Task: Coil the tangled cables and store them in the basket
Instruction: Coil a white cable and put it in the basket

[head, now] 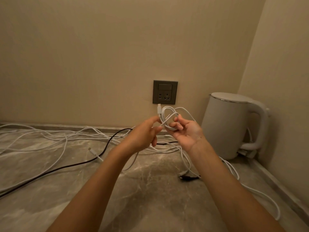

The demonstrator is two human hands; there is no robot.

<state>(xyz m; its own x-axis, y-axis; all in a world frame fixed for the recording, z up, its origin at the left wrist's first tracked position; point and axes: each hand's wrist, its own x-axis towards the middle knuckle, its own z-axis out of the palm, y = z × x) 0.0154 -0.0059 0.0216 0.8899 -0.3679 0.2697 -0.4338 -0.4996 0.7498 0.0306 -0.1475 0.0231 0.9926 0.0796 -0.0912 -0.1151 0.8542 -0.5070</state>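
Tangled cables (33,136), far ends beyond the left edge

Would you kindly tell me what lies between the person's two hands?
In the head view, a white cable coil bridges them: the right hand holds its loops, the left hand pinches the end below its plug.

White kettle (224,128) beside grey wall socket (165,92)
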